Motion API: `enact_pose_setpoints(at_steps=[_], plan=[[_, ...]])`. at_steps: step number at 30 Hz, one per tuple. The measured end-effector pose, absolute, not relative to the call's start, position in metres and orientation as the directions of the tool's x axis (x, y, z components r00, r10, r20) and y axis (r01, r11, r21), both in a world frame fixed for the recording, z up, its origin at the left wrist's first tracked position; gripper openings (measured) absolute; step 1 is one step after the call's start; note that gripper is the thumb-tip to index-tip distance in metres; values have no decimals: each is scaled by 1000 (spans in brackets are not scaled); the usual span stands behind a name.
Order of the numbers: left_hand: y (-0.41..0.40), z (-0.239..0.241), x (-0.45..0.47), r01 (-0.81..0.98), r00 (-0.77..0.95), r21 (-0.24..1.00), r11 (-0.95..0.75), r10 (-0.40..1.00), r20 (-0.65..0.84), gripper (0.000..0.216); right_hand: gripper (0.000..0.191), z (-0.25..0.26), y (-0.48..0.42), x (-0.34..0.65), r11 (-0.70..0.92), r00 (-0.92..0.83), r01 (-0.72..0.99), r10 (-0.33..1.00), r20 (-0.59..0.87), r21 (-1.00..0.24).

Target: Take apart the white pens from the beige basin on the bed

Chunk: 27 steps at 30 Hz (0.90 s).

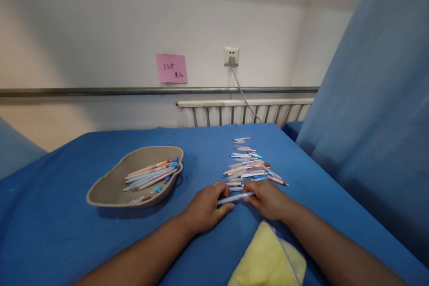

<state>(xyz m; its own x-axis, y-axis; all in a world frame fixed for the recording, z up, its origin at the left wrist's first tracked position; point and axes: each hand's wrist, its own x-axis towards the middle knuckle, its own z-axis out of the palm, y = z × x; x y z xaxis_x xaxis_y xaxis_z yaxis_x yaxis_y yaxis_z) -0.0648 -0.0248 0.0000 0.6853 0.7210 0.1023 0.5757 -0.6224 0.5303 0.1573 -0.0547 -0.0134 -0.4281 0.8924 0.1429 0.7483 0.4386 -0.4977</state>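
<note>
Both my hands rest on the blue tablecloth [50, 232] and hold one pale blue pen [234, 198] between them. My left hand [206, 208] grips its left end, my right hand [268, 199] its right end. Just beyond my hands lies a loose pile of several pens [250, 165], white, blue and orange. To the left stands a shallow beige tray [107, 190] with several pens [152, 173] lying in it and a few small blue caps beside them.
A yellow cloth pouch [268, 259] lies near the table's front edge under my right forearm. A blue fabric screen [375, 98] rises at the right. Behind the table are a radiator [244, 114], a wall socket with a cable [231, 56] and a pink note [171, 68].
</note>
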Motion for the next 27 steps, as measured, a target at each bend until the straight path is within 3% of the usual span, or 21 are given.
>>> enact_pose_setpoints(at_steps=[2, 6, 14, 18, 22, 27], plan=[[-25, -1, -65, 564, 707, 517, -645, 700, 102, 17, 8, -14, -54, 157, 441, -429, 749, 891, 145, -495], [-24, -1, -63, 521, 748, 509, -685, 654, 115, 32, 8, -16, -54, 157, 438, -424, 745, 893, 150, -503], [-24, -3, -66, 562, 707, 523, -641, 700, 99, 15, 7, -15, -55, 155, 448, -440, 738, 887, 143, -505], [-24, -1, -64, 511, 757, 520, -685, 645, 106, 31, 8, -14, -56, 155, 435, -436, 740, 891, 126, -513], [-24, -1, -65, 539, 718, 534, -651, 687, 113, 18, 7, -13, -56, 154, 458, -451, 736, 881, 143, -498], [-24, -2, -65, 519, 736, 538, -664, 668, 114, 22, 7, -16, -56, 154, 463, -455, 731, 878, 148, -501]])
